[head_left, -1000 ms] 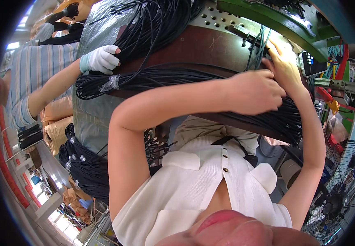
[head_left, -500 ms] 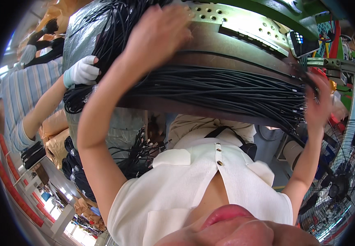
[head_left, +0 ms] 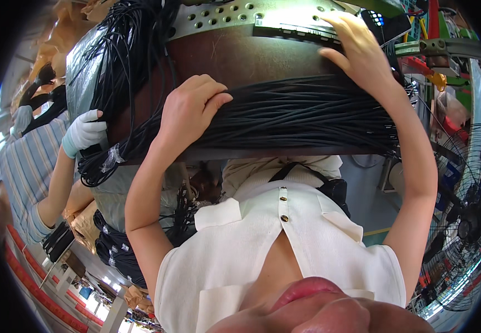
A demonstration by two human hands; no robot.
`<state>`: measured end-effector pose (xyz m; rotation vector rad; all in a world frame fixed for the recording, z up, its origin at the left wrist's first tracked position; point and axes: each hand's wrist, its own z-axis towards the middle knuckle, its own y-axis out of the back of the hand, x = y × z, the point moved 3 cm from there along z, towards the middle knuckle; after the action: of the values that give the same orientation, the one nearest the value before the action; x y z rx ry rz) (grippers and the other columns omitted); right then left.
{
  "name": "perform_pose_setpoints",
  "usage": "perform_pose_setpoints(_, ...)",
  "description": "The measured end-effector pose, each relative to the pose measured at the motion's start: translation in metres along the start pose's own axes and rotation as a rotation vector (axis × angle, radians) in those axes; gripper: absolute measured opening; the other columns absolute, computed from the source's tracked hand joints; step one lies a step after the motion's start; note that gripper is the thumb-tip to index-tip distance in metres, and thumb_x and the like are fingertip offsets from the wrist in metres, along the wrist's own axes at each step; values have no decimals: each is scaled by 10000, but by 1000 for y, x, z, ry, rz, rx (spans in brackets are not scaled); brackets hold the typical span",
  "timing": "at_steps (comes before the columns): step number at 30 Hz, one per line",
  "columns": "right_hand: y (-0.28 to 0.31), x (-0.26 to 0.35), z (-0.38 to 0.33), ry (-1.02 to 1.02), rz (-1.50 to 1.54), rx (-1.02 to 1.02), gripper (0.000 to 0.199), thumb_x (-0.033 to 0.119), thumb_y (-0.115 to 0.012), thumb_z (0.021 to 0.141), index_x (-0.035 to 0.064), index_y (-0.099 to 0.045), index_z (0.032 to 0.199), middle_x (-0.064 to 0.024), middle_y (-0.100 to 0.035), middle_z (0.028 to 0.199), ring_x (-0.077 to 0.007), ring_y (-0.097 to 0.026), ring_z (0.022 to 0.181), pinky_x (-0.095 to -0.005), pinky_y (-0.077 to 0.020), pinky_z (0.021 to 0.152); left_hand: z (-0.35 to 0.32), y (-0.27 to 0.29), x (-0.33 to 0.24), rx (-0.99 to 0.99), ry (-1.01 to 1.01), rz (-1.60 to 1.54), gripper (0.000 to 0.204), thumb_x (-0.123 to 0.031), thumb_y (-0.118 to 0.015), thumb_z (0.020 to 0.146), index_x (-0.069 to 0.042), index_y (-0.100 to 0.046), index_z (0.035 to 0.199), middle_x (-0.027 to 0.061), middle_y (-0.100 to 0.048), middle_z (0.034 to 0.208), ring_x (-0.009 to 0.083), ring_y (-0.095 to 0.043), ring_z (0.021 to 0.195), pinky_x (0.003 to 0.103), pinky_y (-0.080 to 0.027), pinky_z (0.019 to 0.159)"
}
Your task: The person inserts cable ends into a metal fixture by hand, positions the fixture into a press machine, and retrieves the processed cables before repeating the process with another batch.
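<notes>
A thick bundle of long black cables [head_left: 301, 111] lies across the brown worktable [head_left: 207, 55] in front of me. At the bundle's left part, my left hand [head_left: 193, 108] is closed, thumb against the curled fingers; what they hold, if anything, is hidden. My right hand [head_left: 357, 53] reaches over the table's far right, thumb and fingers apart, with nothing seen in it. Its fingers are by the right end of a slim black fixture [head_left: 296, 32], which is fixed along a bright metal plate full of holes [head_left: 213, 18].
More black cables [head_left: 124, 61] heap at the left. A co-worker's white-gloved hand [head_left: 86, 133] rests near a clear-taped coil [head_left: 110, 159] at the table's left edge. To the right are a dark device with a lit screen [head_left: 382, 25] and a large fan [head_left: 468, 222].
The single cable stretched apart from the bundle no longer shows separately. My left hand has come down and nearer, onto the bundle; my right hand has left the right-hand cable ends and moved far and left.
</notes>
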<state>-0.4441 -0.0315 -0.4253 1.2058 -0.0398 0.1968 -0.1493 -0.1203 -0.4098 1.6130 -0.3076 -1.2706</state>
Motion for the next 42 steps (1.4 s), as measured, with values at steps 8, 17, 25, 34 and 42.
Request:
perform_pose_setpoints(8,-23,-17,25,106,237,74,263,278,-594,929,37,-651,1020,-131,-661,944,-278,-617,859,-355,-476,783,22,6,-10,502,279,-473,220,-214,-600,927,4,-626,943,-11,-548,713,72,-501,668,254,-429,616)
perform_pose_setpoints(17,-19,-12,56,-101,662,606,264,292,-584,933,94,-660,1091,-44,-646,962,-143,-578,896,-293,-457,799,130,-111,-136,1027,14,-484,311,-293,-568,940,7,-621,879,32,-574,663,104,-519,503,256,-426,473)
perform_pose_setpoints(25,4,-10,8,-129,780,729,328,133,-651,873,79,-658,1196,-7,-564,848,-110,-495,828,-258,-425,782,-11,-87,-129,675,700,-1562,308,-280,-431,1030,-20,-586,1088,-9,-464,587,44,-360,468,198,-274,428)
perform_pose_setpoints(34,26,48,-2,-367,1052,609,336,293,-556,967,66,-633,1203,-8,-638,1015,-93,-550,892,-258,-453,812,-52,-100,-106,371,553,-1389,314,-260,-428,1031,-10,-579,1145,4,-538,680,56,-478,583,203,-405,544)
perform_pose_setpoints(42,18,90,-20,-464,1231,-69,282,203,-570,960,41,-601,1188,-42,-634,993,-68,-560,715,-224,-452,624,-23,-95,-108,195,496,-1645,299,-255,-451,1024,-5,-565,1142,-3,-469,630,59,-410,518,191,-315,483)
